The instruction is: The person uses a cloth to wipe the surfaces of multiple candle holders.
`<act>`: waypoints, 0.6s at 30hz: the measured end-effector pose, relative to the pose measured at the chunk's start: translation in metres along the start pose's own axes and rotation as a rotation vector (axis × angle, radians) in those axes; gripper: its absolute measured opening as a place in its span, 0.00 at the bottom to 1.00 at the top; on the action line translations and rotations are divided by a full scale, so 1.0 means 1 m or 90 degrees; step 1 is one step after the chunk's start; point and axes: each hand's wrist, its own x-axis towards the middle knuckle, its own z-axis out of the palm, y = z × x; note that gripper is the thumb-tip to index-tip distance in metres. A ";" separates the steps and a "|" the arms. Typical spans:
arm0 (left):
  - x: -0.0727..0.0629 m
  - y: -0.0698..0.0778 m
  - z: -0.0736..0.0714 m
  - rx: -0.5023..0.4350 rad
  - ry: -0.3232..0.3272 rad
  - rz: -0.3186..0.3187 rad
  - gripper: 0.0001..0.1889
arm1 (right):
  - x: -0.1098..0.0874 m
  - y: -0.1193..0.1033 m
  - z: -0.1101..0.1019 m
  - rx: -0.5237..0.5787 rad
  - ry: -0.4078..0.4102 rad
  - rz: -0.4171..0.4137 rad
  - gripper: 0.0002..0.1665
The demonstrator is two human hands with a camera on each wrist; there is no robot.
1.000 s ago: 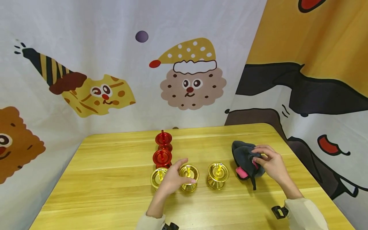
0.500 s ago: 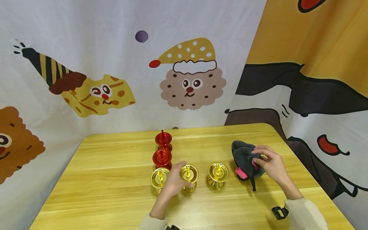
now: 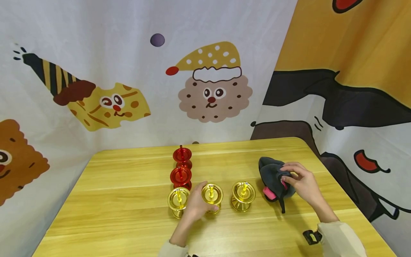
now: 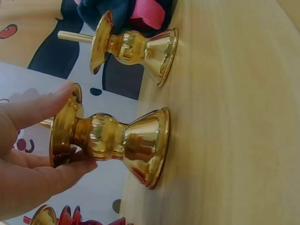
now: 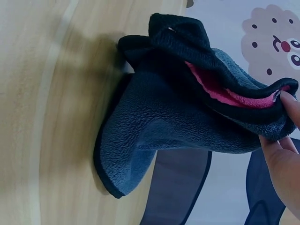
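My left hand (image 3: 196, 204) grips the middle gold candle holder (image 4: 143, 140), which stands upright with its yellow stick at the centre. In the left wrist view the thumb lies on the dish's rim, with fingers under the dish. Close to its left is another gold candle holder (image 3: 174, 202), partly behind the hand. A third gold candle holder (image 3: 240, 204) stands apart to the right. At the far right, my right hand (image 3: 303, 182) pinches the upper edge of a dark blue-grey fleecy cloth (image 5: 159, 108) with pink lining (image 5: 220, 91). The cloth stands bunched and folded on the table.
Two red candle holders (image 3: 180, 175) stand in a line behind the left gold one. All stand on a light wooden table (image 3: 115, 200). A cartoon-printed curtain (image 3: 128, 64) hangs behind and at the sides.
My left hand has moved slightly right and its fingers have closed in around the middle gold candle holder, which has shifted a little right. My right hand and the cloth have stayed nearly still.
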 end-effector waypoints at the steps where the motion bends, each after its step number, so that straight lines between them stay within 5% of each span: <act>1: 0.000 0.000 0.000 -0.002 0.001 -0.001 0.46 | 0.000 0.000 0.000 0.000 0.001 0.000 0.14; 9: 0.003 0.004 -0.003 -0.043 -0.004 -0.021 0.47 | 0.010 -0.012 -0.005 -0.012 0.004 -0.006 0.13; 18: 0.008 0.025 -0.021 -0.080 0.023 0.045 0.44 | 0.038 -0.051 -0.015 -0.015 0.042 -0.035 0.13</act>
